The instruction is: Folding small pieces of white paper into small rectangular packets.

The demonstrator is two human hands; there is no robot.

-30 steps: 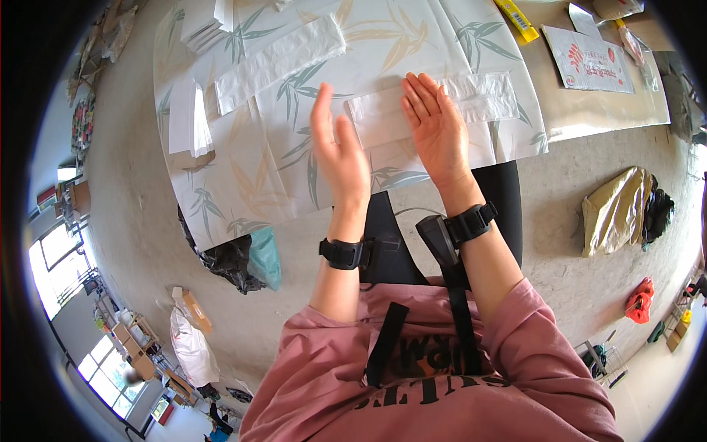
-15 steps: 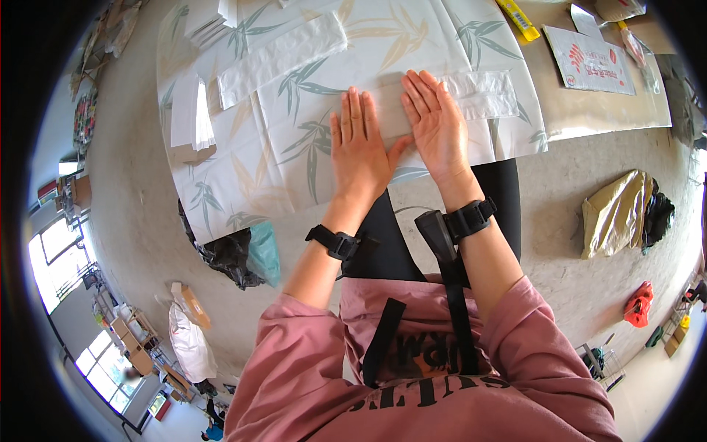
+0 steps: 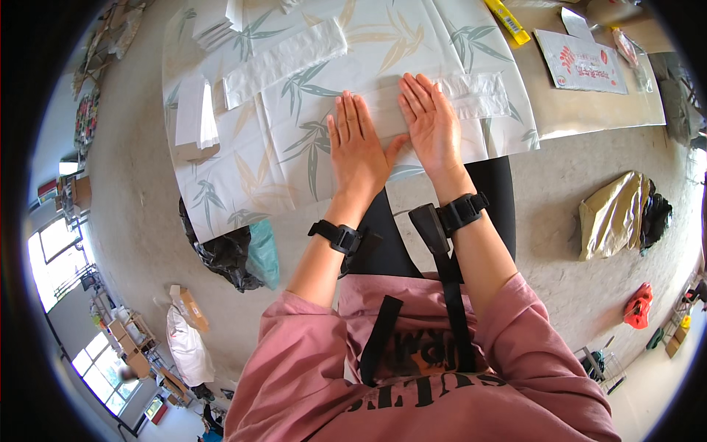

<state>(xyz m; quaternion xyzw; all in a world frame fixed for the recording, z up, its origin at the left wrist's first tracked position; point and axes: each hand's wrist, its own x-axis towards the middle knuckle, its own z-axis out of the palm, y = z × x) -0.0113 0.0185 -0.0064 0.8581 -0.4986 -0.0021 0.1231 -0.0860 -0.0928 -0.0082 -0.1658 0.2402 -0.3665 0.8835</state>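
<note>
My left hand [image 3: 359,151] lies palm down with fingers stretched on a white table cover [image 3: 309,184] printed with green and tan leaves. Beside it, my right hand [image 3: 434,129] is also stretched out, its palm turned partly upward and its outer edge toward the cover. Close to the right fingers lies a flat translucent plastic strip [image 3: 486,96], partly covered by that hand. A longer, crinkled strip of the same look, a plastic sleeve [image 3: 287,62], rests slantwise beyond my left hand. Neither hand holds anything. Both wrists wear black straps.
White folded papers [image 3: 195,114] and another paper stack [image 3: 219,22] sit on the table's left. At the far right are a yellow tube-shaped packet [image 3: 508,20] and a printed grey packet [image 3: 578,62]. Black and teal bags [image 3: 263,254] hang below the table's left edge.
The view has shifted slightly, so the table appears a little differently placed. Both hands keep nearly the same flat pose and spot on the cover.
</note>
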